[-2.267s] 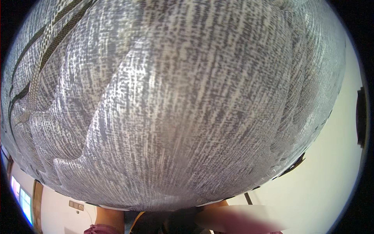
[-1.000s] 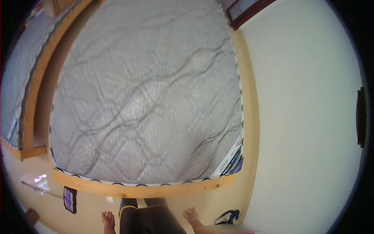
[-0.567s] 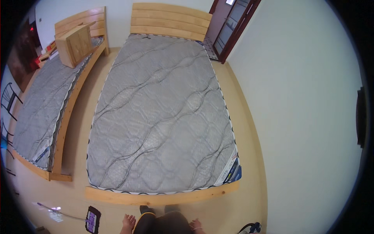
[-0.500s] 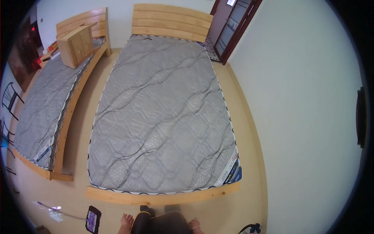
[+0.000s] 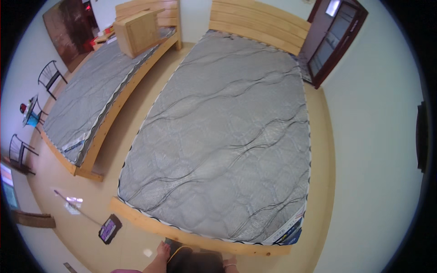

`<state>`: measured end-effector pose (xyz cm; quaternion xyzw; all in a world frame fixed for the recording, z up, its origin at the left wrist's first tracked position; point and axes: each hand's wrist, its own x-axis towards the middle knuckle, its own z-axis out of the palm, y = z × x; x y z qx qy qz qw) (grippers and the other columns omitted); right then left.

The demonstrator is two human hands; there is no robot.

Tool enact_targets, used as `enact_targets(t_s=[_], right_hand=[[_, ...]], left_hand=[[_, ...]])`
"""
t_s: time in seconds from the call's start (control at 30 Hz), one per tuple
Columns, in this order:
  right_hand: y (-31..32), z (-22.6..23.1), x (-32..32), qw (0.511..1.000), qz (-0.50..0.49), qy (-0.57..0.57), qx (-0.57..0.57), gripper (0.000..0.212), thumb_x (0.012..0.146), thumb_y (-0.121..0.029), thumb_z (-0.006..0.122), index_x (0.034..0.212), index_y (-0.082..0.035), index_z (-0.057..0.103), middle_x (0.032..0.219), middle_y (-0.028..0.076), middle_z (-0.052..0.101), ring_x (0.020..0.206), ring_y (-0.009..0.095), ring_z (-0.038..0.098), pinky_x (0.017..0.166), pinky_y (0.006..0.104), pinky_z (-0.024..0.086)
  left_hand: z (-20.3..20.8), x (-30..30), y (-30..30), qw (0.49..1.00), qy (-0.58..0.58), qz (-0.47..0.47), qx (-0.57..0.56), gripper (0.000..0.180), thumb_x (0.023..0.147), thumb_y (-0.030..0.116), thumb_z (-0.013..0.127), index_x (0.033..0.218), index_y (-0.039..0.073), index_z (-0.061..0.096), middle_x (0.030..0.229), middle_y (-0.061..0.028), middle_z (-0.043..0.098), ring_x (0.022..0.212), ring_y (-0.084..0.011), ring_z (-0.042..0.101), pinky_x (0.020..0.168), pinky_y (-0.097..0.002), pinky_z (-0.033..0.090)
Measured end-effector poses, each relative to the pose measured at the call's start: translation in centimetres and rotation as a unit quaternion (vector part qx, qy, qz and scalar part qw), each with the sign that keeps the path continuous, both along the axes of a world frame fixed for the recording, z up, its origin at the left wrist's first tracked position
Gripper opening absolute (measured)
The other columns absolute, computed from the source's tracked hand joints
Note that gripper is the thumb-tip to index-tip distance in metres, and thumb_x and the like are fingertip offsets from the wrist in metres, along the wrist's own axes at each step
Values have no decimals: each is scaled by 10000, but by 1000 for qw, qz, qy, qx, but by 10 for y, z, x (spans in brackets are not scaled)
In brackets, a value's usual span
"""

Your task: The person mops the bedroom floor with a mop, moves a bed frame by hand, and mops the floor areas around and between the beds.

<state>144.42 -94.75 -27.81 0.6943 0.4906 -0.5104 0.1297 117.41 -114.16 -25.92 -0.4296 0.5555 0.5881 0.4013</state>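
Note:
At the lower edge, my left hand is beside my dark-clothed leg, its fingers loosely bent and apart, with nothing seen in it. My right hand, with a band at the wrist, hangs on the other side; its partly visible fingers look extended and hold nothing that I can see. Just ahead of both hands runs the pale wooden foot rail of a bed. On that bed lies a large grey mattress with wavy dark lines and a blue-and-white label at its near right corner.
A flat mop with a purple-and-white plate lies on the shiny floor to the left. The second bed bears a wooden cabinet. Black chairs stand at far left. A white wall rises at right, beside an open door.
My view has turned left, so the beds appear shifted right and more chairs show. My left hand has come up nearer the foot rail. The mop and furniture stay in place.

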Motion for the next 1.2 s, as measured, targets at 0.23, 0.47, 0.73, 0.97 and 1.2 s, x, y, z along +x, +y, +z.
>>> enact_targets(t_s=[0.23, 0.47, 0.73, 0.97, 1.2], right_hand=[[9, -4, -39, 904, -393, 171, -12, 489, 849, -484, 374, 1214, -174, 471, 1250, 106, 469, 1154, 318, 428, 931, 505, 356], [-11, -6, -77, 609, -746, 268, 29, 527, 851, -531, 328, 1220, -179, 460, 1260, 101, 457, 1158, 313, 422, 946, 553, 325], [-26, -43, -52, 580, -765, 253, 122, 614, 832, -616, 273, 1235, -185, 444, 1281, 79, 434, 1167, 315, 410, 973, 577, 273], [-18, -17, -57, 553, -792, 255, 44, 633, 812, -651, 290, 1219, -196, 457, 1252, 73, 460, 1167, 309, 407, 962, 582, 283], [-52, -53, -5, 651, -661, 369, 52, 653, 767, -698, 334, 1184, -215, 468, 1177, 63, 511, 1128, 328, 430, 926, 609, 306]], left_hand=[[-3, -4, 10, 997, 41, 60, -4, 740, 865, 542, 349, 1385, 71, 114, 1434, -139, 152, 1326, -260, 144, 1071, -394, 119], [-102, -36, -39, 977, 178, 11, 112, 686, 846, 578, 273, 1359, 123, 247, 1410, -75, 254, 1316, -234, 189, 1070, -408, 116], [-155, -17, -24, 907, 272, -311, -76, 666, 799, 658, 220, 1243, 203, 419, 1254, -50, 461, 1169, -301, 383, 984, -495, 284], [-125, -21, -21, 873, 296, -376, -88, 762, 770, 708, 207, 1308, 188, 352, 1343, -31, 375, 1228, -303, 323, 1000, -519, 243], [-53, -49, 33, 877, 193, -436, -63, 785, 794, 674, 213, 1369, 141, 249, 1409, -82, 263, 1290, -316, 230, 1032, -506, 202]])
